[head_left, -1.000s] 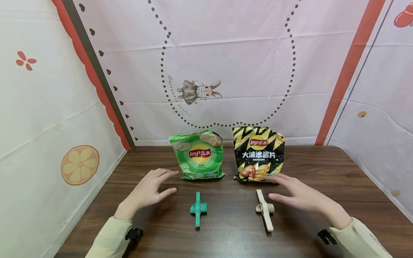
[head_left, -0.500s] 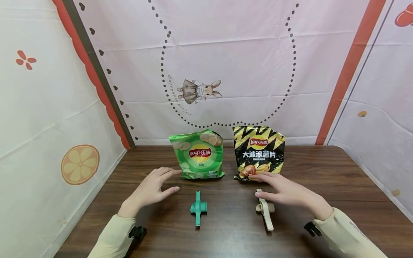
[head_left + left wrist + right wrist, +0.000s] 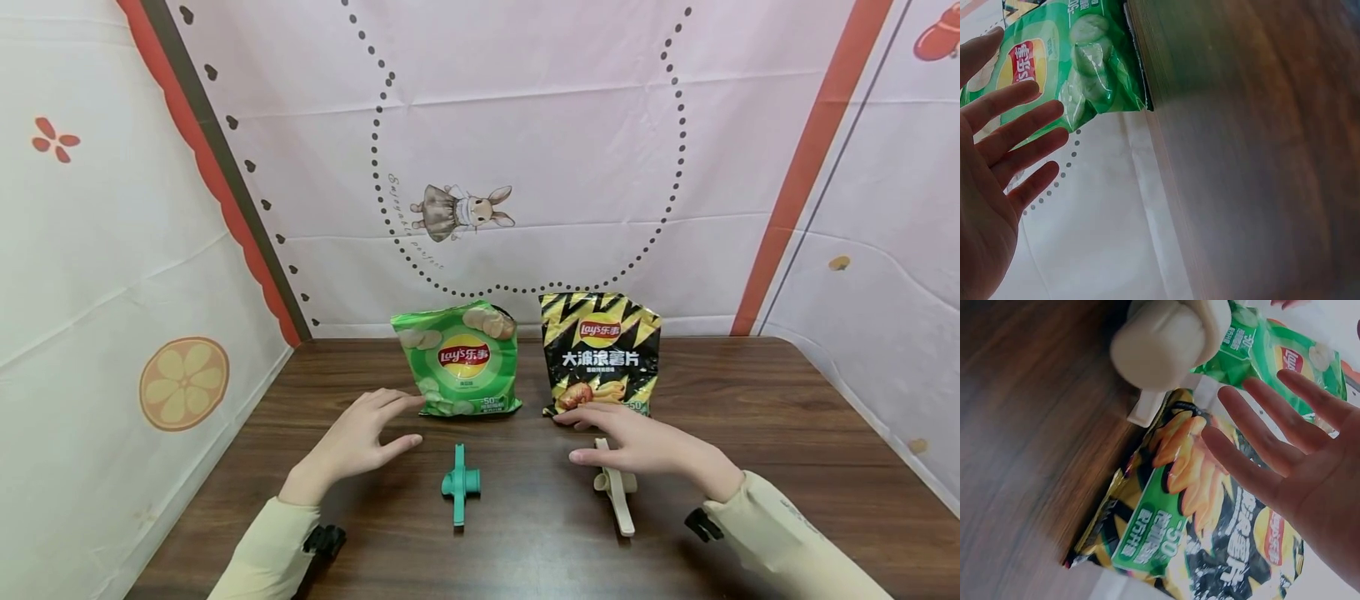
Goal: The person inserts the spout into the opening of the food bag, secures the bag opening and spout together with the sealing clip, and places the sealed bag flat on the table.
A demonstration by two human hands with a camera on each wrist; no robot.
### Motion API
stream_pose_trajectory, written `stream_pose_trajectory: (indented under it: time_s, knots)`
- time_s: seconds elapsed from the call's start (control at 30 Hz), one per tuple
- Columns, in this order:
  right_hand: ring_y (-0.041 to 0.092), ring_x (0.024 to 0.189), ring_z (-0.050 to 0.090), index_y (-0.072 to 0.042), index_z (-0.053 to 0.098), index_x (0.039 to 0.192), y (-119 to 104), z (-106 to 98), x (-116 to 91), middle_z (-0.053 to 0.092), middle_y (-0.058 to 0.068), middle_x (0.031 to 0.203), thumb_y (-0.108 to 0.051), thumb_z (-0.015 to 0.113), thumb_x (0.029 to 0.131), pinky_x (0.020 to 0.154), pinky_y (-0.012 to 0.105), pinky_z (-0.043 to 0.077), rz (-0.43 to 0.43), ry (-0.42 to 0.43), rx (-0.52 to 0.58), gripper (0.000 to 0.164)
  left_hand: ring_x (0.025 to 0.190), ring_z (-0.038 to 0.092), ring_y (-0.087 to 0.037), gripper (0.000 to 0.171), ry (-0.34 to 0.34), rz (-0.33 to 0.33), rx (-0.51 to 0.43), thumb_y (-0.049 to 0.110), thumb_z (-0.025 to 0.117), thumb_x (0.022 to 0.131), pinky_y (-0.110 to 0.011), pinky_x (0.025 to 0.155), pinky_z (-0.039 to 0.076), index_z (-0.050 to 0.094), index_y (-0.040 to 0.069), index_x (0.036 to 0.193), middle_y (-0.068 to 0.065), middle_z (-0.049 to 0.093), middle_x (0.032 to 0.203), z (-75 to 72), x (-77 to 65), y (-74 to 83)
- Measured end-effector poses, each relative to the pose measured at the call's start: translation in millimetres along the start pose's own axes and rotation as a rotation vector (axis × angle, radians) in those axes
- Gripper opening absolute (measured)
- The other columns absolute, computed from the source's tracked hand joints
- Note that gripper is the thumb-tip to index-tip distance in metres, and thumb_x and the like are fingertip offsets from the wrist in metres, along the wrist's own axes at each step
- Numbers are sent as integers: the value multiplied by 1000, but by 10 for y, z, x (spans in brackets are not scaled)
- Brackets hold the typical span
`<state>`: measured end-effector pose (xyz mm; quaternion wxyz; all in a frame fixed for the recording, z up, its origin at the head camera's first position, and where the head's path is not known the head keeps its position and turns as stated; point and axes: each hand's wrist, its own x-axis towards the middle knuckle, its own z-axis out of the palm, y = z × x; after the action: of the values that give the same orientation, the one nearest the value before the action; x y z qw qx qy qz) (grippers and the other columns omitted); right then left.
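A green chip bag stands upright toward the back of the table. To its right is a black and yellow chip bag. In front of each lies a sealing clip with a round spout: a teal clip and a cream clip. My left hand hovers beside the green bag's lower left corner, fingers spread and holding nothing, as the left wrist view confirms. My right hand is above the cream clip, partly covering it, before the black bag. Its fingers are extended, with nothing in them.
The brown wooden table reaches back to a printed cloth hung behind and at both sides. A black strap piece hangs at the left sleeve, and a similar black piece at the right.
My right hand has moved left, from beside the cream clip to over it. The left hand has shifted slightly right. Bags and clips stay in place.
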<state>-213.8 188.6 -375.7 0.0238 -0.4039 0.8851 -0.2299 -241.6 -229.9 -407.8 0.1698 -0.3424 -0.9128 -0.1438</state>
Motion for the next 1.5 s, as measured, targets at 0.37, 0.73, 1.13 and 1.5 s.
stream_pose_trajectory:
  time_s: [0.37,0.73,1.13,1.5]
  knots:
    - [16,125,49,-20,50,137,-91,11,164,51,-6,137,-55,52,91,101,40,42,42,-115,34,58,115,53,-13,50,11,4,12,46,65,86,-45,97,42,59,21,128,7,60,121,-4,-10,12]
    - [18,119,56,-21,47,138,-239,10,372,52,-4,136,-52,57,90,98,40,46,25,-207,211,58,115,53,-13,49,20,3,9,42,68,85,-45,97,42,60,20,127,6,60,121,-3,-16,9]
    - [31,114,59,-7,49,135,-274,167,638,56,15,132,-38,65,89,92,43,49,37,-239,315,59,113,54,-12,49,21,9,-8,49,63,87,-44,97,42,61,20,126,6,61,120,9,-29,-7]
    - [33,110,62,-5,54,130,-397,262,786,60,15,126,-33,69,87,88,36,52,96,-209,368,53,115,53,-12,47,31,12,-3,46,65,86,-44,97,42,62,20,125,8,60,120,6,-27,-2]
